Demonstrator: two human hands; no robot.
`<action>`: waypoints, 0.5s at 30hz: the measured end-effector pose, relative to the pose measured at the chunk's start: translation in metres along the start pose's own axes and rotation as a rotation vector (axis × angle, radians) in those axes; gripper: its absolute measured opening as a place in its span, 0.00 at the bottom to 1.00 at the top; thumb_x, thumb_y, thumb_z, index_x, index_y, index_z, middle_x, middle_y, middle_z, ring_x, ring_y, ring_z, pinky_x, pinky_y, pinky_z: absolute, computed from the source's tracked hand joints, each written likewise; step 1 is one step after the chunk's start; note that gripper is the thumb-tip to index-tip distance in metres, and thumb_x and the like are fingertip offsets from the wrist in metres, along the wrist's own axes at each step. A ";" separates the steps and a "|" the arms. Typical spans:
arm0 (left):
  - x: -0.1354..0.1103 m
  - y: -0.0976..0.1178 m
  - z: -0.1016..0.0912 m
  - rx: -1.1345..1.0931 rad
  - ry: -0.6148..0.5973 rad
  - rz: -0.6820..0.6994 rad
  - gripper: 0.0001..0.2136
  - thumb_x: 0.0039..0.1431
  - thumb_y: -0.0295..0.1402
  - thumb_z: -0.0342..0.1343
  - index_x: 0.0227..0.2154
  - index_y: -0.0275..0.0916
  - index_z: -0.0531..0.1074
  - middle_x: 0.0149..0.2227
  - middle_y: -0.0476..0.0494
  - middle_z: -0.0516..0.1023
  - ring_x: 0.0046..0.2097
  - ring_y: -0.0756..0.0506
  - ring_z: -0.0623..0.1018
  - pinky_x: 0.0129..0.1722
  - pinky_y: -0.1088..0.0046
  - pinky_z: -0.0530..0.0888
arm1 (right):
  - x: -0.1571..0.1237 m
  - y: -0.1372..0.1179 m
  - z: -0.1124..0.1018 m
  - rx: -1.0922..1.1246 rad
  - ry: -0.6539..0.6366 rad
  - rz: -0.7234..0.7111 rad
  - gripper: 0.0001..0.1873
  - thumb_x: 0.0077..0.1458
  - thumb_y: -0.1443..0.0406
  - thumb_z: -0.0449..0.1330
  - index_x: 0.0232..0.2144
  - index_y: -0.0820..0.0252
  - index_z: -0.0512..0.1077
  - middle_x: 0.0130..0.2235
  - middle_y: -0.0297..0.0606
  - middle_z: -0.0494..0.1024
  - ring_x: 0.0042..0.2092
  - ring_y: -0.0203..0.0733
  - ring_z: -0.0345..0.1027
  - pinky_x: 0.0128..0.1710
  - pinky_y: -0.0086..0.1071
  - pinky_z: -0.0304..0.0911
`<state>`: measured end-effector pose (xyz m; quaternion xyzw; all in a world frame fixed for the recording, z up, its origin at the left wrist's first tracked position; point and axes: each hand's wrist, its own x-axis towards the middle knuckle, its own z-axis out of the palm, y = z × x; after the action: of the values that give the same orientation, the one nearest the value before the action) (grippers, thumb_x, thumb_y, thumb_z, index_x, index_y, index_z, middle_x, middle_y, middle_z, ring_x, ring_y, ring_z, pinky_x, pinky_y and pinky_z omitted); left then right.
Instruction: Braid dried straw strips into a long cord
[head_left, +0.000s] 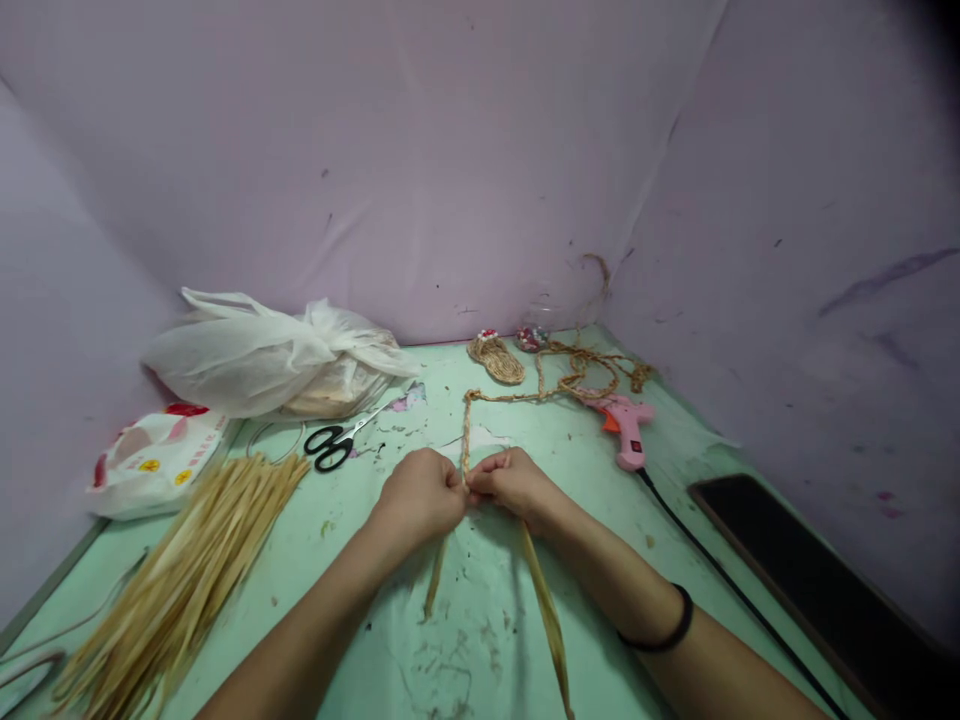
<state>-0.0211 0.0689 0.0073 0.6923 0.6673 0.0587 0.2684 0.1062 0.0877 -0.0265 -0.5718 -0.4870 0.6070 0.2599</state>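
My left hand (424, 492) and my right hand (517, 487) meet at the near end of a braided straw cord (466, 440), fingers pinched round it. From there the cord runs away from me to a bend and then right, into a loose tangle. A loose straw strand (546, 610) hangs from under my right hand toward the table's near side. Below my left hand a shorter strand (435, 580) sticks out. How the strands cross between my fingertips is hidden.
Black-handled scissors (332, 447), a bundle of straw strips (191, 580), a tissue pack (161, 462) and a white plastic bag (292, 350) lie left. A woven straw slipper (496, 360) lies behind. Right are a pink glue gun (628, 430) with its cord and a dark flat slab (810, 580).
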 end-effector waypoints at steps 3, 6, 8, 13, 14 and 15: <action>-0.018 0.019 0.010 0.178 0.059 0.019 0.10 0.46 0.31 0.47 0.26 0.36 0.74 0.25 0.40 0.73 0.28 0.46 0.71 0.26 0.74 0.61 | -0.003 -0.002 0.000 0.127 -0.040 0.038 0.07 0.33 0.72 0.52 0.16 0.67 0.71 0.08 0.25 0.55 0.13 0.25 0.40 0.13 0.24 0.36; -0.028 0.029 0.022 0.274 0.075 0.052 0.12 0.46 0.28 0.47 0.32 0.35 0.74 0.30 0.36 0.74 0.32 0.44 0.73 0.31 0.72 0.63 | -0.004 -0.002 0.000 0.179 -0.030 0.062 0.07 0.33 0.72 0.53 0.17 0.67 0.71 0.08 0.25 0.55 0.13 0.25 0.41 0.13 0.24 0.36; -0.028 0.028 0.019 0.243 0.043 0.087 0.11 0.46 0.29 0.48 0.30 0.34 0.74 0.28 0.37 0.74 0.31 0.44 0.73 0.30 0.73 0.63 | -0.005 -0.003 0.000 0.172 -0.028 0.050 0.05 0.32 0.72 0.54 0.16 0.67 0.70 0.09 0.25 0.57 0.13 0.25 0.43 0.14 0.24 0.37; -0.008 0.009 -0.011 -0.226 0.201 -0.054 0.13 0.50 0.35 0.46 0.21 0.33 0.71 0.18 0.44 0.69 0.20 0.51 0.67 0.21 0.76 0.60 | -0.008 -0.006 -0.008 0.222 -0.190 0.018 0.04 0.35 0.70 0.56 0.13 0.65 0.66 0.10 0.26 0.58 0.14 0.24 0.39 0.14 0.24 0.33; -0.003 0.005 -0.014 -0.409 0.124 -0.133 0.13 0.50 0.35 0.46 0.22 0.33 0.71 0.18 0.46 0.69 0.17 0.52 0.65 0.18 0.77 0.58 | -0.009 -0.007 -0.010 0.231 -0.217 0.007 0.05 0.35 0.68 0.56 0.13 0.65 0.66 0.11 0.26 0.58 0.14 0.24 0.38 0.15 0.24 0.32; 0.001 0.001 -0.014 -0.577 0.014 -0.186 0.11 0.49 0.35 0.47 0.22 0.33 0.70 0.18 0.47 0.68 0.15 0.54 0.63 0.16 0.77 0.57 | -0.009 -0.006 -0.011 0.233 -0.238 -0.006 0.06 0.36 0.67 0.57 0.14 0.65 0.66 0.11 0.26 0.59 0.14 0.24 0.38 0.15 0.24 0.32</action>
<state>-0.0259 0.0735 0.0193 0.5229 0.6855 0.2256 0.4536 0.1171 0.0859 -0.0156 -0.4604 -0.4424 0.7218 0.2669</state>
